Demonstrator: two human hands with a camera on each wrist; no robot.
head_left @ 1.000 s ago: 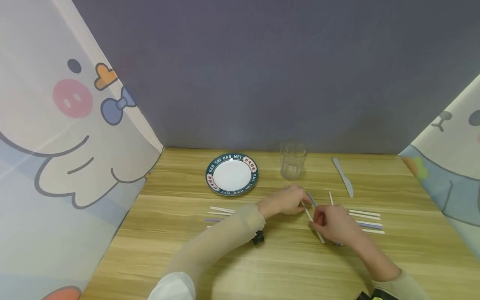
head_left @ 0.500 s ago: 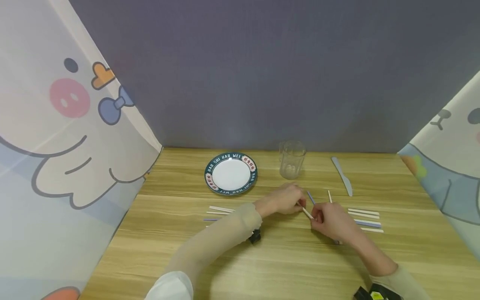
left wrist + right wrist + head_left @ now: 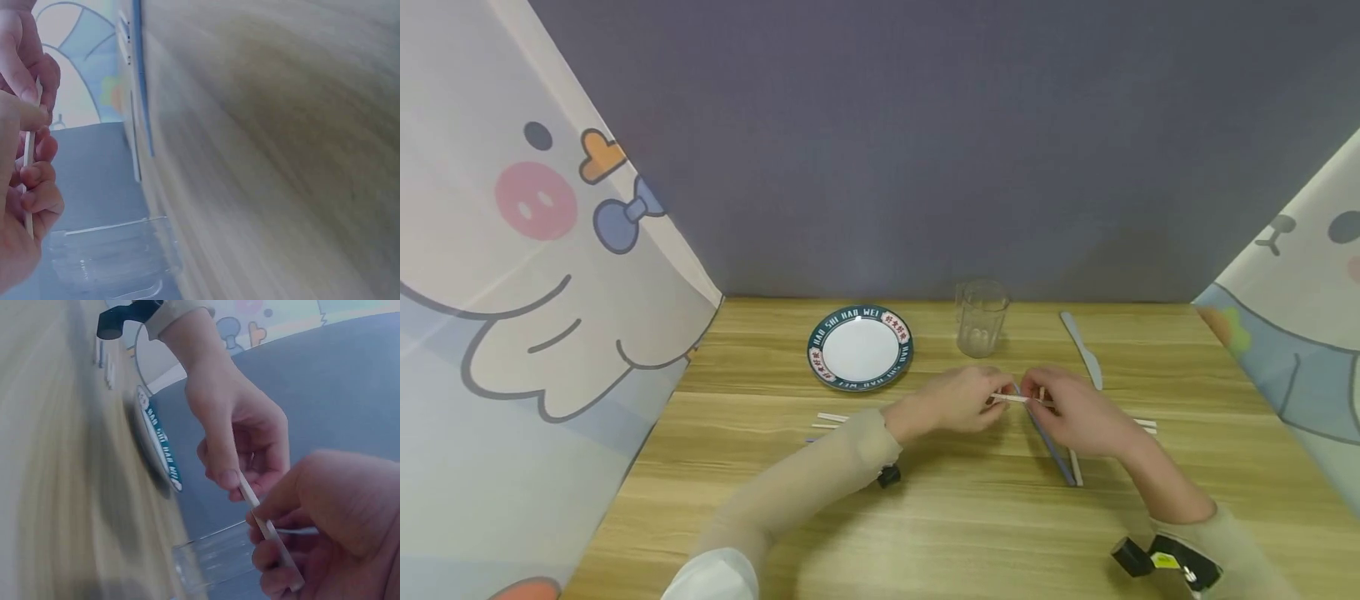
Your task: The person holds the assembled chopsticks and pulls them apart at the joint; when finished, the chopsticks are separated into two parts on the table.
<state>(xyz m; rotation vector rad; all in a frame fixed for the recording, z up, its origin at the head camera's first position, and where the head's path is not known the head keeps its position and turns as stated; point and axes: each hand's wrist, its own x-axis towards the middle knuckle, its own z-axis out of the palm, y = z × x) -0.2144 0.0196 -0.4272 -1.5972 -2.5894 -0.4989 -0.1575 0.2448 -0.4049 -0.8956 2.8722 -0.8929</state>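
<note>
Between my two hands is a thin white stick (image 3: 1009, 398), raised above the table and lying nearly level in the head view. My left hand (image 3: 958, 400) pinches its left end; my right hand (image 3: 1078, 408) grips the other end with thumb and fingers. In the right wrist view, the same white stick (image 3: 273, 534) runs from the left thumb into the curled right fingers. Below the hands, a blue stick (image 3: 1051, 446) slants across the table, its lower end close to another white stick (image 3: 1076, 468). The right hand partly hides that white one.
A green-rimmed plate (image 3: 861, 348) and a clear mug (image 3: 982, 318) stand toward the back. A pale plastic knife (image 3: 1082, 350) lies at right. White sticks (image 3: 832, 417) lie behind the left forearm, and more white sticks (image 3: 1145, 427) lie right of the right hand.
The white stick has come up from its slant near the table to a level hold between both hands. My right hand has moved up and away from me, uncovering the blue stick.
</note>
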